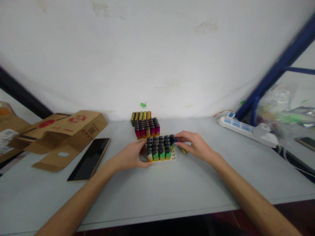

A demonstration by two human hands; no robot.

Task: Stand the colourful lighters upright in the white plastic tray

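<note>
Several upright lighters with black tops and green-yellow bodies stand in rows in a white tray. My left hand grips the left side of this tray, thumb at the front corner and fingers behind. At the tray's right end, my right hand pinches a dark blue-topped lighter over the bare slots. Below those right fingers another lighter seems to lie on the table, partly covered. Behind the tray stand a block of magenta lighters and a block of yellow-topped lighters.
To the left, a tablet-like dark device lies on the grey table, beside an opened cardboard box. A white power strip runs along the right. The white wall closes off the back.
</note>
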